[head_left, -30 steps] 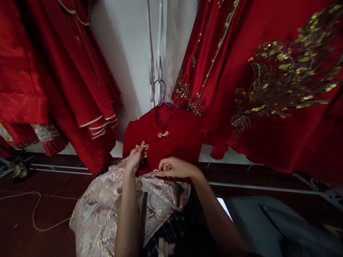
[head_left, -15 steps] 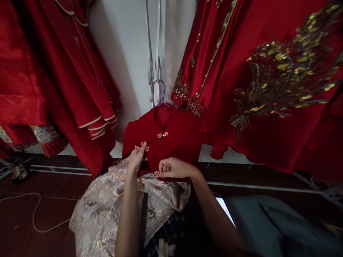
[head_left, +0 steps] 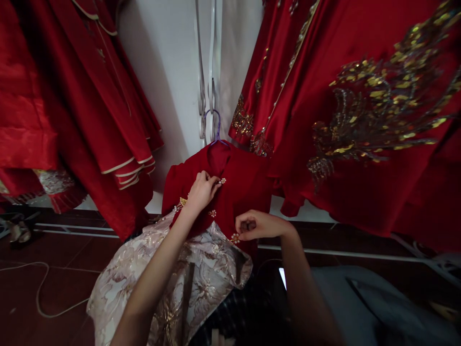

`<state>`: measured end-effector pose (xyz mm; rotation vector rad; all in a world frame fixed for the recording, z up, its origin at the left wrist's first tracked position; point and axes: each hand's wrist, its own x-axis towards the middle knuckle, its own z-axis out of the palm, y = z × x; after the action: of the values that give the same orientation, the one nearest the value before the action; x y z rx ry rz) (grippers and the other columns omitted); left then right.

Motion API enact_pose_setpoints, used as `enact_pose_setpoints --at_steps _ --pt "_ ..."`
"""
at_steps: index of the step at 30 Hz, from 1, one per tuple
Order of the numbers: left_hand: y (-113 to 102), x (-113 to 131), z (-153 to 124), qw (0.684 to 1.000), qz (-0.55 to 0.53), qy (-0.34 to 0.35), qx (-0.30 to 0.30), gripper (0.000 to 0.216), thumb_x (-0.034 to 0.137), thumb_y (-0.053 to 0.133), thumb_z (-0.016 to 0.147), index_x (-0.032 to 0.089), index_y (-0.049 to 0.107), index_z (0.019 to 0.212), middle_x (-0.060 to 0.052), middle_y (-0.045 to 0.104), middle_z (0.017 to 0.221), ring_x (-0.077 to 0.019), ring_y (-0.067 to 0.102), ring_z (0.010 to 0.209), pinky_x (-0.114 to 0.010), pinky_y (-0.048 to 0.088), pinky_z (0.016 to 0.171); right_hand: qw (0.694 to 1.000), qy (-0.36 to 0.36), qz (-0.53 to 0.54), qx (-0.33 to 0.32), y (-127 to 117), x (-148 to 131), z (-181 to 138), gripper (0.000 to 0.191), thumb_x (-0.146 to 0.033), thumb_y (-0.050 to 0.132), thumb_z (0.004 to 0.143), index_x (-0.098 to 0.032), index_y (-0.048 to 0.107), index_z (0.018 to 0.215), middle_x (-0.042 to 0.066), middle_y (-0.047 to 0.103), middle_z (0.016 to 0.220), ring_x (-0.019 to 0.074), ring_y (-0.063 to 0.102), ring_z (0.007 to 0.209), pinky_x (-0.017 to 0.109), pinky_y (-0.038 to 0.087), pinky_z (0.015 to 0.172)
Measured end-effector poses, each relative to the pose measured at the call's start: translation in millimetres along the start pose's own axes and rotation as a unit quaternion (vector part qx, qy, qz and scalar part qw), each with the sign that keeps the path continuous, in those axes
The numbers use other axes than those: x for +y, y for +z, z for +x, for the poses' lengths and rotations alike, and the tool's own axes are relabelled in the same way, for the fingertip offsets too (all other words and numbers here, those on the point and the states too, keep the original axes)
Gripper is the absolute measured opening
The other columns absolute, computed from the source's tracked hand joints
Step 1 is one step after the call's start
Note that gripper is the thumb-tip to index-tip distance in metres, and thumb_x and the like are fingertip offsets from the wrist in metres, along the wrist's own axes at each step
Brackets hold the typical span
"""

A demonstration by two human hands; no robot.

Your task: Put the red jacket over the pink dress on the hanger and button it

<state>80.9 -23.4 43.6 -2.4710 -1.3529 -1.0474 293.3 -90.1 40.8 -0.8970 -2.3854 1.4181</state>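
Observation:
A small red dress top (head_left: 245,185) hangs on a purple hanger (head_left: 216,127) against a white wall, with a pale gold brocade skirt (head_left: 187,278) spreading below it. My left hand (head_left: 202,191) has its fingers curled on the fabric beside the upper pearl clasp (head_left: 221,181). My right hand (head_left: 257,225) pinches the red flap's lower edge next to a gold clasp (head_left: 235,238). Another small clasp (head_left: 212,213) shows between my hands.
Long red gowns (head_left: 90,110) hang at the left, and a red gown with gold sequin embroidery (head_left: 374,110) hangs at the right. A white cable (head_left: 39,293) lies on the dark tiled floor. A grey cloth (head_left: 378,307) sits at lower right.
My left hand has moved up and right from the side clasp to the upper pearl clasp. My right hand has shifted right, pulling the flap's lower edge with it.

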Motion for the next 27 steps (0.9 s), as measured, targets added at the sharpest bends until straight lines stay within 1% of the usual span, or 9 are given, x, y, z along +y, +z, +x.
enact_pose_setpoints --at_steps 3,6,8,10,13,17,21,25,27 --pt "-7 1 11 0.997 0.046 0.055 -0.019 0.022 0.032 0.046 0.087 0.018 0.061 0.096 -0.010 0.049 0.098 -0.0215 0.047 0.092 -0.037 0.042 0.083 1.000 -0.012 -0.001 0.027 -5 2 -7 0.022 -0.036 0.066 0.074 -0.015 0.062 0.080 -0.001 0.058 0.067 0.0080 0.050 0.061 0.021 0.039 0.057" --pt "-16 1 16 0.991 0.065 0.109 -0.032 0.017 0.029 0.050 0.084 0.017 0.059 0.093 -0.009 0.051 0.099 -0.0219 0.048 0.095 -0.039 0.040 0.087 0.981 -0.038 0.008 0.192 -9 7 -6 0.025 -0.039 0.063 0.076 -0.016 0.063 0.087 0.001 0.060 0.075 0.0105 0.054 0.069 0.023 0.042 0.060" --pt "-20 1 16 0.986 0.070 0.145 -0.042 0.015 0.026 0.049 0.084 0.018 0.057 0.093 -0.006 0.054 0.092 -0.0195 0.050 0.092 -0.040 0.036 0.095 0.936 -0.065 0.029 0.344 -11 7 1 0.024 -0.039 0.063 0.075 -0.017 0.062 0.084 0.002 0.060 0.077 0.0111 0.055 0.070 0.023 0.044 0.059" --pt "-22 1 15 0.980 0.078 0.175 -0.051 0.014 0.024 0.047 0.085 0.018 0.057 0.094 -0.004 0.055 0.085 -0.0171 0.052 0.088 -0.041 0.031 0.103 0.867 -0.106 0.064 0.483 -13 2 13 0.022 -0.038 0.064 0.074 -0.018 0.060 0.082 0.001 0.060 0.075 0.0105 0.055 0.065 0.023 0.045 0.057" --pt "-22 1 16 0.973 0.099 0.202 -0.052 0.016 0.022 0.045 0.086 0.020 0.057 0.095 -0.002 0.056 0.082 -0.0156 0.055 0.085 -0.040 0.026 0.107 0.765 -0.166 0.133 0.608 -16 -17 41 0.022 -0.039 0.062 0.075 -0.020 0.057 0.085 -0.001 0.059 0.068 0.0101 0.055 0.058 0.023 0.048 0.055" --pt "-22 0 19 0.971 0.135 0.193 -0.034 0.019 0.025 0.038 0.089 0.018 0.056 0.094 -0.003 0.059 0.079 -0.0167 0.057 0.082 -0.043 0.025 0.108 0.781 -0.194 0.227 0.548 -25 -44 85 0.030 -0.039 0.060 0.075 -0.019 0.057 0.097 0.006 0.065 0.095 0.0160 0.063 0.089 0.031 0.052 0.080" --pt "-19 -2 15 0.978 0.176 0.110 -0.004 0.023 0.024 0.036 0.089 0.013 0.054 0.099 -0.007 0.060 0.074 -0.0204 0.058 0.080 -0.046 0.026 0.106 0.813 -0.091 0.221 0.530 -29 -44 116 0.060 -0.050 0.053 0.077 -0.013 0.045 0.124 0.014 0.050 0.130 0.0229 0.046 0.122 0.038 0.040 0.099" --pt "-15 -10 6 0.972 0.211 -0.026 0.096 0.042 0.009 0.036 0.082 0.009 0.042 0.124 -0.019 0.055 0.113 -0.0282 0.050 0.109 -0.054 0.021 0.106 0.768 0.037 0.017 0.640 -22 -22 130 0.087 -0.057 0.050 0.076 0.000 0.026 0.137 0.027 0.027 0.143 0.0329 0.022 0.136 0.047 0.026 0.106" --pt "-15 -21 3 0.963 0.205 -0.088 0.149 0.053 0.005 0.036 0.077 0.009 0.035 0.130 -0.021 0.043 0.128 -0.0317 0.040 0.121 -0.057 0.018 0.106 0.737 0.082 -0.082 0.666 -21 -6 129 0.088 -0.055 0.050 0.077 0.004 0.024 0.136 0.032 0.027 0.141 0.0376 0.024 0.133 0.051 0.026 0.103"
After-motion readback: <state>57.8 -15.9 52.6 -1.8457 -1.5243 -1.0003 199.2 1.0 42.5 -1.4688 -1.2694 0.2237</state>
